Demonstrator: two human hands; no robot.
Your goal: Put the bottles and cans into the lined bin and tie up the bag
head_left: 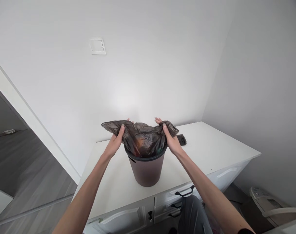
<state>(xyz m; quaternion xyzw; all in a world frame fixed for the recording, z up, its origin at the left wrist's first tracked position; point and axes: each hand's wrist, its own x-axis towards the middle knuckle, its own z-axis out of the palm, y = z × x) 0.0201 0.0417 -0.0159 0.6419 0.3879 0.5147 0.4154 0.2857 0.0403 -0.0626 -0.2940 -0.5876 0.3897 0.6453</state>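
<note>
A brown trash can with a dark rim stands upright on the white cabinet top. Inside it sits a thin, see-through black garbage bag, with orange and green contents showing dimly through the film. At the bag's left side, my left hand pinches the plastic, thumb in front and fingers behind. My right hand grips the bunched plastic on the other side the same way. Both hands hold the bag's upper edge above the rim. Behind my right wrist lies a small black roll, partly hidden.
The white cabinet has drawers with black handles along its front. A light switch is on the wall behind. On the left is a door frame; a beige appliance stands low at right.
</note>
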